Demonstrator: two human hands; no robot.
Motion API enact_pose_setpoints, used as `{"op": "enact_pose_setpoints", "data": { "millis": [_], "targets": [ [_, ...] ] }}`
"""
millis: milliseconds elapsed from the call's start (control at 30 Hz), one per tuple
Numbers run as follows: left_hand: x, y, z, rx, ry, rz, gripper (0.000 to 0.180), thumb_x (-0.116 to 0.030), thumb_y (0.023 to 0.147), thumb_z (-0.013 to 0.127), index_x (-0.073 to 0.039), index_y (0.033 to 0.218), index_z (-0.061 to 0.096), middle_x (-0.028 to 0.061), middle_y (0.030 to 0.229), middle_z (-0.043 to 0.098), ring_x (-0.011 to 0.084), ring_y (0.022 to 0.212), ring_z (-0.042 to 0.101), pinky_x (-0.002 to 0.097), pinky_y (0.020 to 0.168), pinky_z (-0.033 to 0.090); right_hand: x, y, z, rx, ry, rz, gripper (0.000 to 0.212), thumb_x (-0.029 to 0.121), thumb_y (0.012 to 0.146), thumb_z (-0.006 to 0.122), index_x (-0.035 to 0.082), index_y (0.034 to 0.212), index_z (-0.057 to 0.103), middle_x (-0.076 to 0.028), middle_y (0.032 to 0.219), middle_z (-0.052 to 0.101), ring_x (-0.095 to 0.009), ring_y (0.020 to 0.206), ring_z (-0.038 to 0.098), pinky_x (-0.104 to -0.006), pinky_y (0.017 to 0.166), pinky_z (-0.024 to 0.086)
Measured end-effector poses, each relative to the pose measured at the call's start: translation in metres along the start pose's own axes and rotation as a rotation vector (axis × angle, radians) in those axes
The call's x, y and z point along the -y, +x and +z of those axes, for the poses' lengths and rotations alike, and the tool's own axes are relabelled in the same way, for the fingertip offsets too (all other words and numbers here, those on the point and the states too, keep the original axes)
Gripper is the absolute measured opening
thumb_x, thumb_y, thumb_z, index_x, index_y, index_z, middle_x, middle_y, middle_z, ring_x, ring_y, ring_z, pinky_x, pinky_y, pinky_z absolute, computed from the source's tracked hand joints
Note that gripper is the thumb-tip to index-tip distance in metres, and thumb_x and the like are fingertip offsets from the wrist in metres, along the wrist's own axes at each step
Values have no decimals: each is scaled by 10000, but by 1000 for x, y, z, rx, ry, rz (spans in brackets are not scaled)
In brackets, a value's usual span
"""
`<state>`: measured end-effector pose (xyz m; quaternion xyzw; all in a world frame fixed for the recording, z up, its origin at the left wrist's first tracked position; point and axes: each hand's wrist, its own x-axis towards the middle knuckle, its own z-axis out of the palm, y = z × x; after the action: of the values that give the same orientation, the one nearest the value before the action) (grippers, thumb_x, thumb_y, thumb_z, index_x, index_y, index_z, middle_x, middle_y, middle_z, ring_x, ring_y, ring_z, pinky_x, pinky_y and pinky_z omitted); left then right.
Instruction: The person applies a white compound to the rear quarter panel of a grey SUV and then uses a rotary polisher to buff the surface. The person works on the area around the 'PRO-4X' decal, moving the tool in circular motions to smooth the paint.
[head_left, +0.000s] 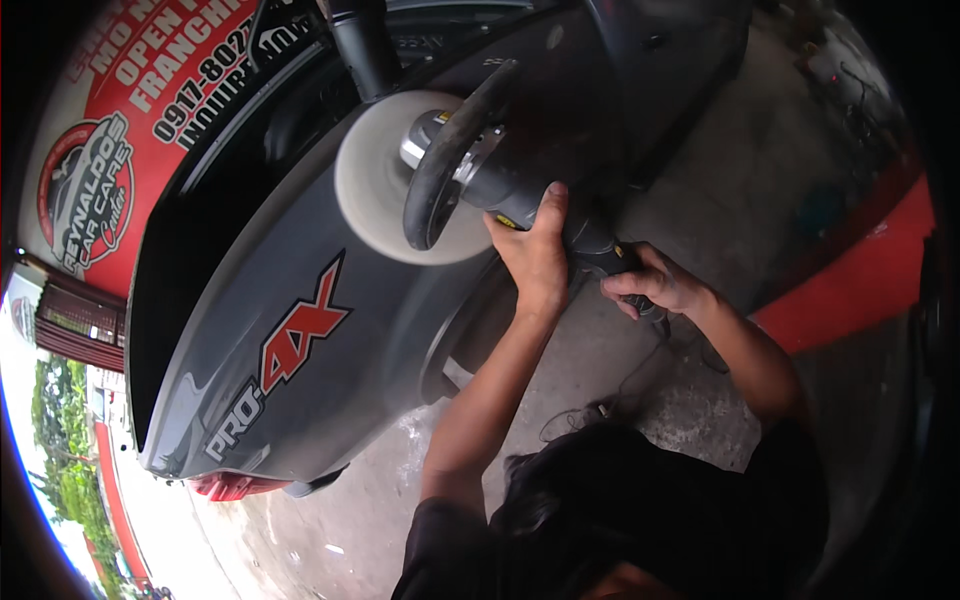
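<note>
A black rotary polisher (520, 180) with a round whitish pad (372, 190) is held against the upper side of a dark grey pickup truck bed (385, 320). The pad looks smeared, as if spinning. My left hand (535, 258) wraps around the polisher's body behind its head, thumb on top. Farther back, my right hand (662, 285) is closed around the rear handle. A thick black loop handle (430, 190) arches across the front of the polisher; neither hand is on it.
A power cord (610, 400) trails over the concrete floor (560, 375) beneath my arms. The truck's wheel arch (440, 350) lies below the pad, and its red tail light (235, 487) is at lower left. A black roll bar (362, 50) rises beside the pad.
</note>
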<state>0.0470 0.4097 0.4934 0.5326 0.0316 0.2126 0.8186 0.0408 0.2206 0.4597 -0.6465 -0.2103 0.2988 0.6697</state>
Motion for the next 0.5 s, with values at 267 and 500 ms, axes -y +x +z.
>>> {"op": "enact_pose_setpoints", "data": {
  "millis": [267,500],
  "targets": [
    [96,81,105,142,191,-184,779,-334,747,857,48,1279,434,177,1062,649,256,904,646,387,857,539,-35,8,-91,-230,363,-4,460,369,975,648,28,1275,571,-29,772,577,-126,545,552,-297,517,464],
    [111,100,115,240,374,-299,781,-378,729,850,73,1206,427,284,1065,686,366,982,710,424,906,552,-51,19,-84,-324,511,-7,405,363,1012,604,73,1293,572,-27,760,568,-129,587,560,-313,530,474]
  ]
}}
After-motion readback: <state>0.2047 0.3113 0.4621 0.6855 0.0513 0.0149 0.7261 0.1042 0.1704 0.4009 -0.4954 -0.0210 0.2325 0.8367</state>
